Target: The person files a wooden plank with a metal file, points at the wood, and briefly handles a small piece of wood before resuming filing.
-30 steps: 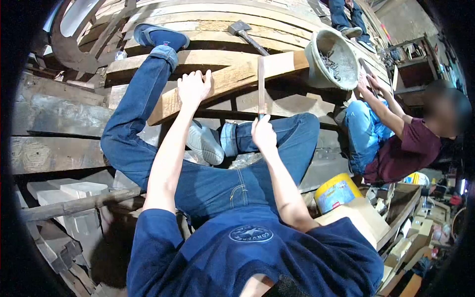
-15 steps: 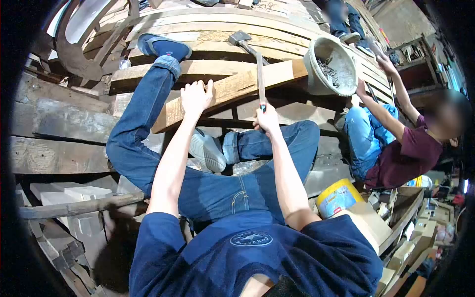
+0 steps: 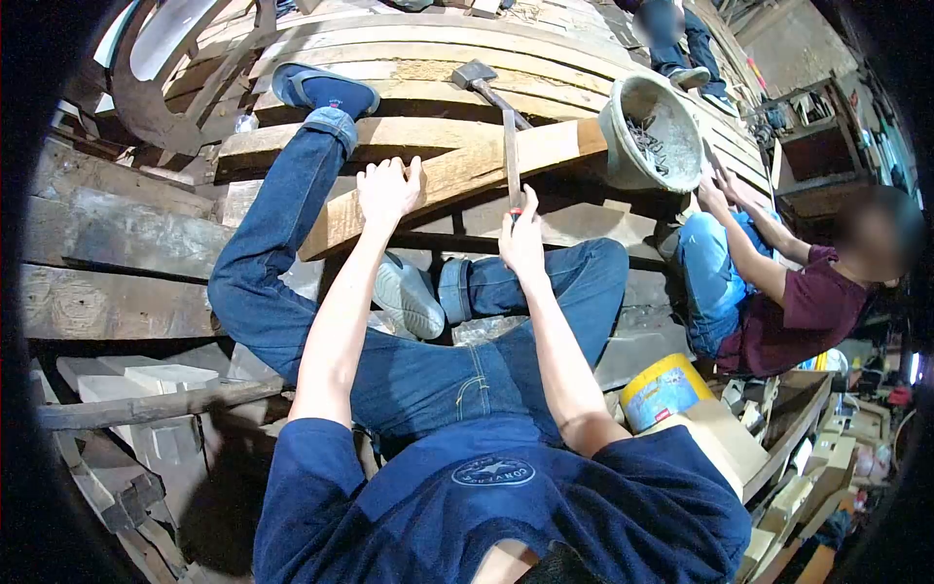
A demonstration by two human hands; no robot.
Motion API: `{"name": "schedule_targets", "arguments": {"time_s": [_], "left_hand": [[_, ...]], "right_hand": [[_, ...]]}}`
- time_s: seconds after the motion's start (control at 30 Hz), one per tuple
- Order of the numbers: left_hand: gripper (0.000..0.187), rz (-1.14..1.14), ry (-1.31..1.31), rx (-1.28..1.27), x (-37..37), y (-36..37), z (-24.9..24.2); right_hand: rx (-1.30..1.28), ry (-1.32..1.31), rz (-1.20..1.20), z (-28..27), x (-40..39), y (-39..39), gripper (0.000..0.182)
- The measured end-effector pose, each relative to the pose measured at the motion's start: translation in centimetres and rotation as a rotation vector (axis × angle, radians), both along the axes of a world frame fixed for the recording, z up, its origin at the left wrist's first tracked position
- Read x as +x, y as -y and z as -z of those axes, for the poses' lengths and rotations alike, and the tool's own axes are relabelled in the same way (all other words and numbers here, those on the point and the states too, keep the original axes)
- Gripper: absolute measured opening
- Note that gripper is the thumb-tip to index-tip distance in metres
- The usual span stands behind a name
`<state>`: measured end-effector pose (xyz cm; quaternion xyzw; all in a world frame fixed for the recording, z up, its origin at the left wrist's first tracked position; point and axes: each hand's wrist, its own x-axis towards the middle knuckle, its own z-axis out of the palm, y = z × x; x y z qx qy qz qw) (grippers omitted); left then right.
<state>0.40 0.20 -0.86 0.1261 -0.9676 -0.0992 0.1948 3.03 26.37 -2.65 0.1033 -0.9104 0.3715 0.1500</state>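
Note:
My left hand is closed over the near edge of a long wooden plank that lies slanted in front of my legs. In my right hand is the handle of a long, narrow metal file. Its flat blade points away from me and crosses the plank toward the right end. A little beyond the blade lies a hammer with a dark metal head. Beside the plank's right end stands a pale, worn bucket holding small metal pieces that look like nails.
Wooden boards spread across the far side. A co-worker in a maroon shirt sits at the right, another person farther back. A yellow tub stands by my right elbow. A wooden pole and offcuts lie at the left.
My right hand and the file have shifted slightly toward me. My left hand stays on the plank. The co-worker's raised arms have come down toward the knees.

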Motion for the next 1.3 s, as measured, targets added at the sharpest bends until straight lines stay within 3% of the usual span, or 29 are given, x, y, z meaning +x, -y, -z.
{"name": "schedule_targets", "arguments": {"time_s": [0.03, 0.17, 0.37, 0.47, 0.53, 0.63, 0.8, 0.87, 0.93, 1.07, 1.3], "left_hand": [[0.050, 0.002, 0.002, -0.001, 0.0, 0.0, 0.0], [0.050, 0.003, 0.004, -0.011, 0.0, 0.0, -0.1], [0.050, 0.002, 0.018, -0.007, -0.1, 0.0, 0.0], [0.050, -0.004, 0.023, 0.000, 0.1, 0.2, -0.1], [0.050, -0.001, 0.024, 0.011, -0.1, -0.1, -0.1], [0.052, -0.001, 0.043, 0.028, 0.0, 0.0, -0.4], [0.051, -0.016, 0.079, 0.035, 0.0, 0.0, -0.4], [0.051, -0.012, 0.049, 0.040, -0.1, 0.0, -0.3], [0.054, -0.021, 0.088, 0.022, -0.1, -0.1, -0.4], [0.054, -0.017, 0.114, 0.028, -0.1, 0.1, -0.9], [0.052, -0.005, 0.065, 0.021, 0.0, 0.0, -0.5]], "right_hand": [[-0.043, 0.193, -0.040, -0.6, 0.6, -0.2, 0.075], [0.279, 0.183, -0.010, 0.4, 0.6, -0.3, 0.088], [0.287, 0.203, -0.007, -0.2, 0.7, 0.5, 0.094], [0.246, 0.176, -0.055, -0.8, -1.7, 0.5, 0.090], [0.199, 0.050, -0.019, 0.1, -4.2, 1.1, 0.076], [0.193, 0.133, 0.010, 0.0, -4.2, 1.0, 0.071], [0.158, 0.213, 0.015, 0.1, 2.8, -0.3, 0.067], [0.220, 0.399, 0.036, -0.8, 5.8, -0.9, 0.068], [0.248, 0.237, 0.044, 0.1, 6.6, -0.8, 0.071], [0.152, 0.274, -0.020, -1.2, 3.8, -0.2, 0.067], [0.230, 0.186, 0.021, -0.5, -0.6, 1.2, 0.064]]}}
